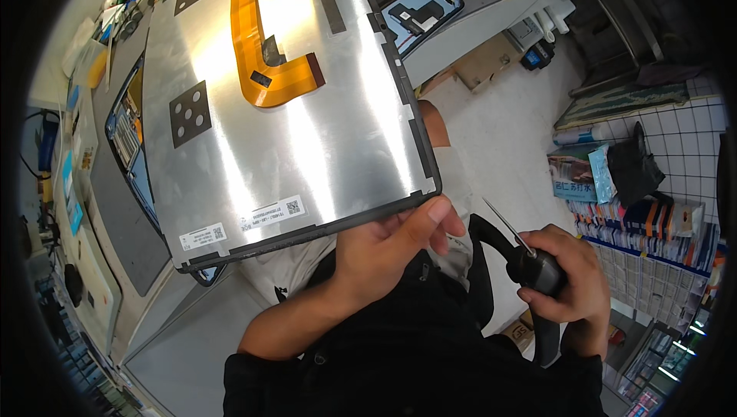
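— Where's your silver panel (299,163)?
— Your left hand (380,256) has it by the lower right corner, thumb and fingers closed at its edge; an orange ribbon cable (261,93) lies upon the panel and a gray mat (138,236) shows to its left.
— And your right hand (574,279)?
— Well apart, right of the panel, your fingers wrapped round a black-handled pointed tool (540,271).

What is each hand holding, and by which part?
The left hand holds a flat silver panel at the near edge, close to its right corner. The right hand holds a thin-shafted tool by its thick black end.
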The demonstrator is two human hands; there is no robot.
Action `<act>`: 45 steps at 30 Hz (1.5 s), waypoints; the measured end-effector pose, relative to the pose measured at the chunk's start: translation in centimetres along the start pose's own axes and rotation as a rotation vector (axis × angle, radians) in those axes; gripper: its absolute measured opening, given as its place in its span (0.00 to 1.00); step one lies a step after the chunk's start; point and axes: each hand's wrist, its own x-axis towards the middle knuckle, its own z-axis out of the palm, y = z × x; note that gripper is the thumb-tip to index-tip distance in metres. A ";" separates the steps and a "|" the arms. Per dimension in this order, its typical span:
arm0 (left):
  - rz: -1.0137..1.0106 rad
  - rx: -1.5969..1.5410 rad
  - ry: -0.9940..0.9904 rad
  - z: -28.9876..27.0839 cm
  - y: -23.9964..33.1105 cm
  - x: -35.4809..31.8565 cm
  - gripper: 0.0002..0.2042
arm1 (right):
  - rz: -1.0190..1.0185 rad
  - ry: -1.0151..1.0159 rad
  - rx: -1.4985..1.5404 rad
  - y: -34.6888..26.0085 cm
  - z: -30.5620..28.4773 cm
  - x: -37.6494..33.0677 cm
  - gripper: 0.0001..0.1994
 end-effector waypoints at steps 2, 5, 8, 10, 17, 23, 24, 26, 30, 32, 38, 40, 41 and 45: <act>0.012 0.028 -0.004 0.0 0.0 -0.1 0.09 | -0.005 0.000 -0.004 0.0 0.1 0.1 0.30; -0.003 0.035 -0.008 0.1 0.2 -0.3 0.09 | 0.000 -0.007 -0.019 -0.1 0.1 0.1 0.30; -0.017 0.004 -0.020 0.2 0.4 -0.5 0.09 | -0.009 -0.001 -0.017 -0.1 0.1 0.3 0.30; -0.010 0.014 -0.009 0.3 0.4 -0.5 0.09 | -0.013 0.000 -0.015 -0.1 0.1 0.4 0.30; -0.001 0.037 -0.163 -1.4 -0.4 -0.6 0.09 | -0.024 -0.048 -0.036 -0.3 0.1 0.8 0.30; -0.152 0.276 -0.109 -2.7 -1.1 -0.4 0.10 | -0.013 -0.066 -0.027 -0.4 0.2 0.8 0.30; -0.190 0.329 -0.110 -3.1 -1.2 -0.3 0.10 | -0.001 -0.077 -0.024 -0.5 0.1 0.9 0.30; -0.255 0.570 -0.191 -4.1 -0.9 -0.2 0.10 | 0.022 -0.112 -0.020 -0.9 0.1 1.0 0.29; -0.280 0.603 -0.214 -3.8 0.2 -0.5 0.14 | 0.100 -0.188 -0.027 -1.8 0.4 1.1 0.29; -0.195 0.337 -0.235 -3.0 0.3 -0.8 0.17 | 0.144 -0.234 0.018 -2.1 0.6 1.1 0.29; -0.227 0.030 -0.207 -1.9 3.1 -1.6 0.22 | 0.117 -0.221 0.087 -2.1 1.3 1.0 0.30; -0.249 0.028 -0.188 -2.0 3.3 -1.7 0.22 | 0.134 -0.226 0.084 -2.2 1.5 1.1 0.30; -0.252 0.032 -0.184 -1.9 3.4 -1.7 0.22 | 0.137 -0.228 0.083 -2.2 1.5 1.1 0.30; -0.192 -0.009 -0.170 -1.4 3.4 -2.1 0.23 | 0.139 -0.225 0.096 -2.2 2.0 1.0 0.30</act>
